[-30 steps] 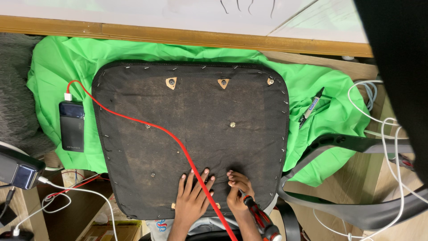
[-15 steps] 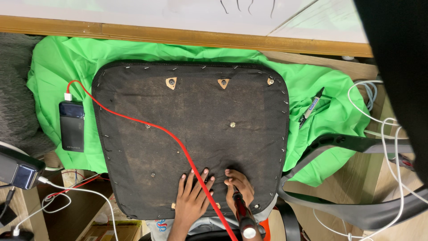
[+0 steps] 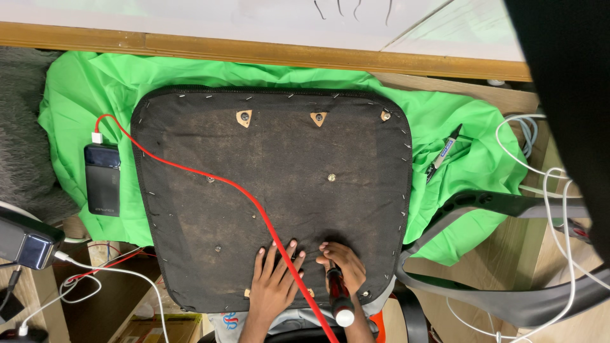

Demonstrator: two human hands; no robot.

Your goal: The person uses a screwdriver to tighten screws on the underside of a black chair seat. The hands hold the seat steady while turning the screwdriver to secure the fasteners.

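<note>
the seat base (image 3: 273,190) lies upside down on the cloth (image 3: 457,165). the power bank (image 3: 102,180) is left of it, the marker (image 3: 443,154) right. both hands rest on its near edge.

The screwdriver (image 3: 338,295) tip is hidden under the right hand (image 3: 343,267) at lower centre. Both forearms are cut off by the bottom edge. A dark shape fills the upper right corner, unidentifiable.

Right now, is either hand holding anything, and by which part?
The right hand grips a screwdriver by its red-and-black handle. The left hand holds nothing, lying flat on the seat base.
</note>
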